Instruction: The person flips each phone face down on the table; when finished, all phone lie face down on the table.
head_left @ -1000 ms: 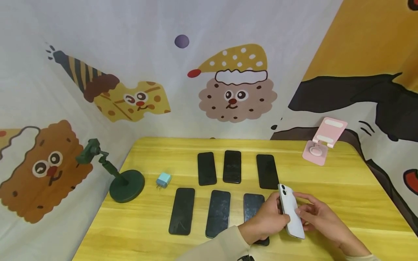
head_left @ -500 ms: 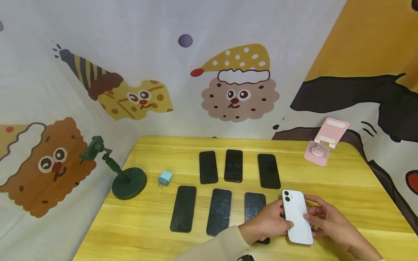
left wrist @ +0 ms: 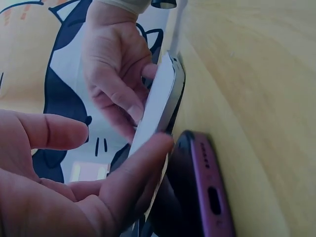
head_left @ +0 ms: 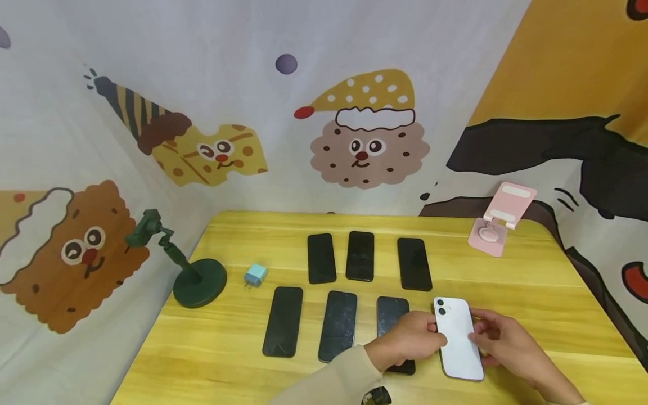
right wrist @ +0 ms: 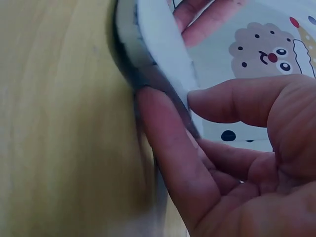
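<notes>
A white phone (head_left: 459,343) lies back up, low over the wooden table, its two camera lenses at the far left corner. My right hand (head_left: 508,346) pinches its right edge: in the right wrist view the thumb (right wrist: 227,101) is on the back and a finger (right wrist: 173,153) is under the edge. At the opposite edge is my left hand (head_left: 407,340). The left wrist view shows its thumb (left wrist: 59,132) lifted apart from the phone and a finger (left wrist: 143,170) right at the edge. Under my left wrist a dark phone (head_left: 392,315) is partly hidden.
Several dark phones, such as this one (head_left: 283,322), lie screen up in two rows on the table (head_left: 202,360). A green stand (head_left: 199,284) and a blue charger (head_left: 255,275) are at left, a pink phone stand (head_left: 488,236) at back right. Printed cloth hangs behind.
The white phone has turned from tilted on its side to nearly flat, back up, and come slightly nearer. Both hands followed it. The other phones stay in place.
</notes>
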{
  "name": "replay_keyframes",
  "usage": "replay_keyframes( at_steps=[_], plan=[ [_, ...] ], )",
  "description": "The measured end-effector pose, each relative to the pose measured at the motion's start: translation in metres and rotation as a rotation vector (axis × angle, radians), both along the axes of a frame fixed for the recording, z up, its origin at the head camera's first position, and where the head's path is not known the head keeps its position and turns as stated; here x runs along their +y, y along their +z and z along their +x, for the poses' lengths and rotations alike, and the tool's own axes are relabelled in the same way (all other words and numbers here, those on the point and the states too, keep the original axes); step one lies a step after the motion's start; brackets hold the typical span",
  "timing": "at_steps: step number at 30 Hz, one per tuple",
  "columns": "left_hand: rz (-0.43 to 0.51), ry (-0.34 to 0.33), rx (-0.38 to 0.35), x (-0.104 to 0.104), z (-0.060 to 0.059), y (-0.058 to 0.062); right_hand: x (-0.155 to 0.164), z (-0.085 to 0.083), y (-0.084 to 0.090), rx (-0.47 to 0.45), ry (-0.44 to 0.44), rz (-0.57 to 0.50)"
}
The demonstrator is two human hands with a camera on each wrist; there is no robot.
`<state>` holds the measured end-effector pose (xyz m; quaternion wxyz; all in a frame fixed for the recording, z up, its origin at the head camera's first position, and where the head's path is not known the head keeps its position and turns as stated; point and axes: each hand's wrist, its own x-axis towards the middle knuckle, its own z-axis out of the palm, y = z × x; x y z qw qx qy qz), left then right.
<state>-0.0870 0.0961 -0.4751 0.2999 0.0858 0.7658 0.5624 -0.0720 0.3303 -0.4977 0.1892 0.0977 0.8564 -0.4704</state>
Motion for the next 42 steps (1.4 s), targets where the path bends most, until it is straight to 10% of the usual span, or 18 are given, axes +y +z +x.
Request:
replay_keyframes(
  at_steps=[24,32,42],
  plan=[
    [0.011,0.016,-0.027,-0.007,-0.006,-0.003,-0.005,-0.005,0.01,0.003,0.05,0.099],
    [-0.02,0.017,0.006,-0.027,-0.014,0.004,-0.012,-0.007,0.019,0.148,0.136,0.323],
    [0.036,0.055,0.094,-0.067,-0.01,-0.003,-0.049,-0.009,0.015,0.317,0.159,0.219]
  ],
)
